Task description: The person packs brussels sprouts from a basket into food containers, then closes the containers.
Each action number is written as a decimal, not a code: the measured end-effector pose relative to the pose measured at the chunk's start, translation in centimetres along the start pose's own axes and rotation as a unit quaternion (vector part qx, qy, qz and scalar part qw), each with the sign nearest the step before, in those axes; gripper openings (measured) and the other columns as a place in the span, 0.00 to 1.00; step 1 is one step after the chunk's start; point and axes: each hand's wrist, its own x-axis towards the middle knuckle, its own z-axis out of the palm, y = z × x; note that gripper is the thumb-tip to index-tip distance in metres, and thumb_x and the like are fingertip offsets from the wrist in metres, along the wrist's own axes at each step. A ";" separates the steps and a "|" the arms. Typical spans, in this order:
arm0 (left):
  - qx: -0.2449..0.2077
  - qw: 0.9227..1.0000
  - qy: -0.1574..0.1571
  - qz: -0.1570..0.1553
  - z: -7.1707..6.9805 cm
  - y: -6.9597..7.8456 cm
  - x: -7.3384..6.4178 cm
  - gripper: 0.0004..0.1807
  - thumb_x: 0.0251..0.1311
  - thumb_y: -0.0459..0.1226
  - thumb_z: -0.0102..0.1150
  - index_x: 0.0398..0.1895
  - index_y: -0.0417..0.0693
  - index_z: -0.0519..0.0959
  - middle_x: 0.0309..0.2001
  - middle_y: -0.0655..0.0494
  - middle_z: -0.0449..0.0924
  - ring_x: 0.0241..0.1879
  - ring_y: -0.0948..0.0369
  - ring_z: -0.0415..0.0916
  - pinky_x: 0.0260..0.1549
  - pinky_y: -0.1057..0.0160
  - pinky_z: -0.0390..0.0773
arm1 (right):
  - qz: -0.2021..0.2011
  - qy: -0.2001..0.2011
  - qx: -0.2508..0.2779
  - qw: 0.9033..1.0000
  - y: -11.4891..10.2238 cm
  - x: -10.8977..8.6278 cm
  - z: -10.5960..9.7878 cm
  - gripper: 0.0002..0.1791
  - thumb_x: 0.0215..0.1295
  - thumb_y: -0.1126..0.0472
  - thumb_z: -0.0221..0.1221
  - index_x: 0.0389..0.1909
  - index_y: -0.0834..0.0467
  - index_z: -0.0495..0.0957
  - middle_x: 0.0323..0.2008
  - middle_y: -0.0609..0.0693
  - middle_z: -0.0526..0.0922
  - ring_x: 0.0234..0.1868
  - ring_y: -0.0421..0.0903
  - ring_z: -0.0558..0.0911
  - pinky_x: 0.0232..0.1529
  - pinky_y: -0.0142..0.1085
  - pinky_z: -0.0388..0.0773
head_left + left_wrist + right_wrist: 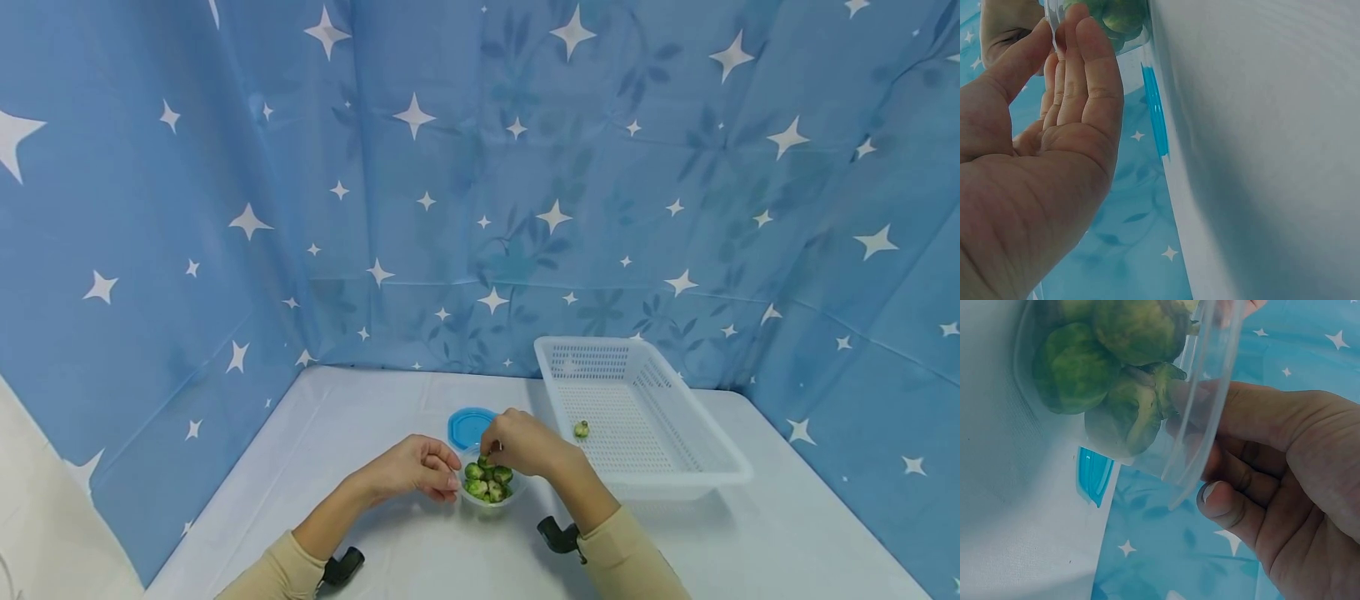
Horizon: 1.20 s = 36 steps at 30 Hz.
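A clear round plastic container [491, 505] stands on the table, filled with several green Brussels sprouts [497, 490]. My left hand [417, 471] is at its left side; in the left wrist view, thumb and fingers pinch the container's rim [1054, 24]. From the far right, my right hand [525, 446] reaches over the rim into the container. Its thumb and forefinger pinch a Brussels sprout [1165, 384] at the top of the heap, seen through the clear wall. A blue lid [469, 427] lies flat just behind the container.
To the right stands a white perforated plastic basket [712, 446] with a single Brussels sprout [581, 429] near its left side. A white cloth covers the table [405, 550]. Blue star-patterned curtains [450, 250] hang behind and at both sides.
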 end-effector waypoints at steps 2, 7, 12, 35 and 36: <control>0.000 1.000 -0.001 0.000 0.0 0.0 0.0 0.18 0.67 0.32 0.67 0.53 0.27 0.78 0.38 0.46 0.90 0.39 0.53 0.90 0.42 0.53 0.90 | -0.003 0.002 0.002 1.000 0.1 0.0 0.0 0.05 0.60 0.69 0.73 0.33 0.56 0.92 0.31 0.46 0.91 0.32 0.33 0.83 0.35 0.27 0.81; -0.004 1.000 -0.002 -0.001 0.0 0.0 0.0 0.17 0.67 0.32 0.67 0.53 0.28 0.78 0.39 0.43 0.89 0.40 0.52 0.90 0.43 0.51 0.90 | -0.010 0.006 0.009 1.000 0.2 0.1 0.1 0.07 0.59 0.71 0.72 0.31 0.56 0.92 0.30 0.45 0.90 0.30 0.32 0.82 0.34 0.26 0.81; -0.004 1.000 -0.002 -0.001 -0.1 0.1 0.0 0.18 0.67 0.33 0.68 0.53 0.28 0.78 0.39 0.43 0.89 0.40 0.52 0.90 0.44 0.51 0.89 | 0.000 0.001 0.010 1.000 0.1 0.1 0.0 0.06 0.60 0.70 0.72 0.31 0.55 0.92 0.30 0.44 0.90 0.31 0.32 0.82 0.34 0.26 0.80; -0.004 1.000 -0.007 0.008 -0.1 -0.2 0.1 0.18 0.67 0.31 0.67 0.54 0.26 0.77 0.38 0.47 0.90 0.38 0.56 0.90 0.41 0.54 0.90 | -0.001 -0.001 0.035 0.999 0.1 -0.7 -0.6 0.06 0.63 0.67 0.72 0.41 0.58 0.92 0.34 0.48 0.91 0.31 0.32 0.82 0.34 0.26 0.81; -0.005 1.000 -0.007 0.008 -0.1 -0.2 0.1 0.18 0.67 0.31 0.67 0.54 0.26 0.77 0.38 0.47 0.90 0.38 0.56 0.90 0.41 0.54 0.90 | -0.005 0.002 0.037 0.999 0.1 -0.7 -0.7 0.07 0.64 0.67 0.71 0.41 0.59 0.91 0.36 0.49 0.91 0.32 0.32 0.83 0.35 0.27 0.82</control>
